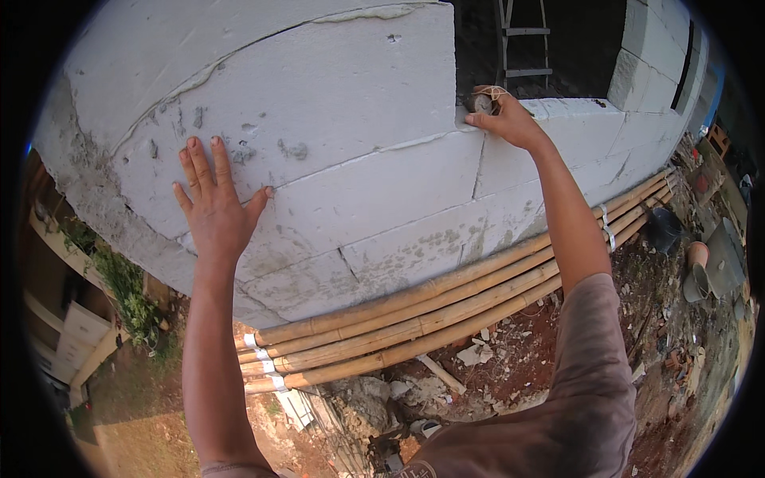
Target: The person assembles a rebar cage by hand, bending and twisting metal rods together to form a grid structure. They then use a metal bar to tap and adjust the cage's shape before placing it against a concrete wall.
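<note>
Left hand [213, 209] flat and open on block wall [335, 103]; right hand [504, 118] grips string spool [483, 102].

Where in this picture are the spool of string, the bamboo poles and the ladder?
spool of string [484, 102], head view, its round face.
bamboo poles [414, 315], head view, middle of the bundle.
ladder [526, 48], head view, a rung.

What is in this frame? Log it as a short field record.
left hand: flat on the block wall, fingers spread, holding nothing
right hand: at the edge of the wall opening, grip closed on a spool of string
below: bamboo poles lashed side by side
through the opening: ladder
ground: rubble, buckets
</note>
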Demonstrator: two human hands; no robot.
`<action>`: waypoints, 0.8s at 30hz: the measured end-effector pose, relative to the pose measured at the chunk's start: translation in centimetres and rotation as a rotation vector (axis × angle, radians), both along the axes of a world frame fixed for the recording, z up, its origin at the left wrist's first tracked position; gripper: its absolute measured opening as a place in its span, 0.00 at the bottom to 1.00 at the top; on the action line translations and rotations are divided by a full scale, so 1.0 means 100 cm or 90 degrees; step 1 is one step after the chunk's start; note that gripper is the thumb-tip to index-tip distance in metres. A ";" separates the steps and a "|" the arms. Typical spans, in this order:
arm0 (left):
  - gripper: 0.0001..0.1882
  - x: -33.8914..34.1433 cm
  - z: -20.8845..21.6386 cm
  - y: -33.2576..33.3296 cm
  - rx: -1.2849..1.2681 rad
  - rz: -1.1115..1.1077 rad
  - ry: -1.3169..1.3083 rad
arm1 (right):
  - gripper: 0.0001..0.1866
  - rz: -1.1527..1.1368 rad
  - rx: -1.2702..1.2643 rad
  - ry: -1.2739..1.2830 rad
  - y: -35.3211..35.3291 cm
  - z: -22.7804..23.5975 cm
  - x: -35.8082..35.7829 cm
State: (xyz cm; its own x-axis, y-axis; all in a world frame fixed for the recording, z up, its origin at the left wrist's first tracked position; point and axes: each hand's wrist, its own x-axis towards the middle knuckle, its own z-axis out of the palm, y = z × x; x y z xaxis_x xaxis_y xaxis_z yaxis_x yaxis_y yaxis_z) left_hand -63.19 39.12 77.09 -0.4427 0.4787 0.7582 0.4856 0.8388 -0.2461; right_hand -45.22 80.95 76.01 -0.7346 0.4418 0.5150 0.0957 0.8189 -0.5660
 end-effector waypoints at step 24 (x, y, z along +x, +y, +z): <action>0.30 0.229 -0.107 -0.037 0.396 -0.447 -0.606 | 0.37 -0.033 -0.310 -0.380 -0.135 -0.244 0.220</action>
